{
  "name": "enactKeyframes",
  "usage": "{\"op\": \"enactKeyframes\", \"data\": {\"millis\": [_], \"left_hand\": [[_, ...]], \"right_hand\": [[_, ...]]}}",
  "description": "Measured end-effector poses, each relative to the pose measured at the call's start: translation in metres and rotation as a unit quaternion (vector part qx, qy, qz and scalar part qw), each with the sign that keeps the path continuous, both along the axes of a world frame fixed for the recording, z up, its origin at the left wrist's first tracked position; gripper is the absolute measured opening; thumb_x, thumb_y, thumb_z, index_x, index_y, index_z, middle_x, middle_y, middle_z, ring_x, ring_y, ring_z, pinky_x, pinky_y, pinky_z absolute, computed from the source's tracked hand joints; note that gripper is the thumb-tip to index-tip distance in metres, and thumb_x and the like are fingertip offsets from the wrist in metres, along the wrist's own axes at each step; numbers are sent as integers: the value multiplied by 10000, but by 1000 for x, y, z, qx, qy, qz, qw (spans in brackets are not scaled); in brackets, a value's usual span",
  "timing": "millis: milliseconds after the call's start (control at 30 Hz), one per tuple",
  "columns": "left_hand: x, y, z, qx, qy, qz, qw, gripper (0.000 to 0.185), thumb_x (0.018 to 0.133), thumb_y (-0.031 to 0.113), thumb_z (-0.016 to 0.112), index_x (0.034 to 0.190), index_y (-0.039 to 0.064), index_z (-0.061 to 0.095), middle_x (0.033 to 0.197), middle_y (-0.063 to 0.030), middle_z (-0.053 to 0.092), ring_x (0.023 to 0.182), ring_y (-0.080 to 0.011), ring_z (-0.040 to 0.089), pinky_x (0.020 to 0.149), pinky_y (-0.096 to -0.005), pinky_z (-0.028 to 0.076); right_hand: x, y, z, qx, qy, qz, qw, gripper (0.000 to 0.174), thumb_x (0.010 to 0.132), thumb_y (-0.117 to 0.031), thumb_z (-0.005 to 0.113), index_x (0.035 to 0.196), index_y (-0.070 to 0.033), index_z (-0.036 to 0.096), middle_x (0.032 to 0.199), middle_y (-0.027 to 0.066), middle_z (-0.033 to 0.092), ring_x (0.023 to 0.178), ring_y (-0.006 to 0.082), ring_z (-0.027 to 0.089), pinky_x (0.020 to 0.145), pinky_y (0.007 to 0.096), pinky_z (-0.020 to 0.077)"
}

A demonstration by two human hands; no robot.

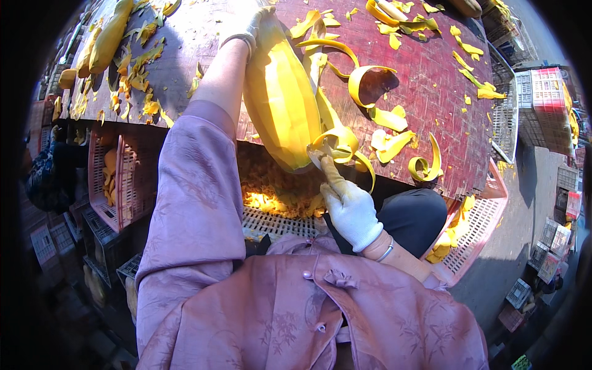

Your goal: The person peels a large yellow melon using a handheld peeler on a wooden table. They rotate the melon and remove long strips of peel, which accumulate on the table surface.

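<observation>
A long yellow winter squash [282, 101], its skin pared off in flat facets, points toward me with its near end past the edge of the red board table [425, 78]. My left hand [245, 27], in a white glove, grips its far end; glare washes out part of the glove. In my right hand [351, 210], also gloved, is a peeler [319, 153], held by the squash's near right side. Its handle is mostly hidden by my fingers. A curled strip of peel [340, 138] hangs around the blade.
Peel curls [365, 83] litter the table. More squashes [108, 39] lie at its far left. Underneath, shavings [277, 199] fill a crate. Pink plastic crates [481, 236] stand by both near corners, with a person [51, 171] beyond the left one. Stacked crates [543, 106] rise on the right.
</observation>
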State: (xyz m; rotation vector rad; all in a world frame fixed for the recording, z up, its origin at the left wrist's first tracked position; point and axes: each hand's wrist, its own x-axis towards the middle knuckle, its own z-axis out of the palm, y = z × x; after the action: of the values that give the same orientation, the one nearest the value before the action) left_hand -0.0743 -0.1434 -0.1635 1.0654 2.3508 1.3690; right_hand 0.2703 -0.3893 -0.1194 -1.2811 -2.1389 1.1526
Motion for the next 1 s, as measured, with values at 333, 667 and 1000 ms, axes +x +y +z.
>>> {"op": "enactKeyframes", "data": {"millis": [333,667,1000], "left_hand": [[-6,0,-2,16,7,-1,1000,553,800,363,829,1232,54,676,1192,-189,708,1069,-304,677,948,-409,522],[-13,10,0,9,1,16,1000,508,809,358,817,1200,57,696,1167,-189,717,1049,-306,684,932,-412,527],[-42,-3,10,-42,-82,47,995,466,817,354,805,1168,60,715,1143,-188,726,1028,-307,691,916,-415,532]], "right_hand": [[24,-22,-1,-32,29,-19,999,521,953,-146,672,1466,-120,587,827,206,689,718,366,688,665,445,556],[-23,74,-29,258,-11,-20,966,260,993,-74,636,1230,23,687,1236,237,699,823,289,700,737,327,562],[-77,220,-1,32,83,49,995,484,1024,-289,535,1453,-67,576,1252,227,702,1112,408,682,1029,416,499]]}}
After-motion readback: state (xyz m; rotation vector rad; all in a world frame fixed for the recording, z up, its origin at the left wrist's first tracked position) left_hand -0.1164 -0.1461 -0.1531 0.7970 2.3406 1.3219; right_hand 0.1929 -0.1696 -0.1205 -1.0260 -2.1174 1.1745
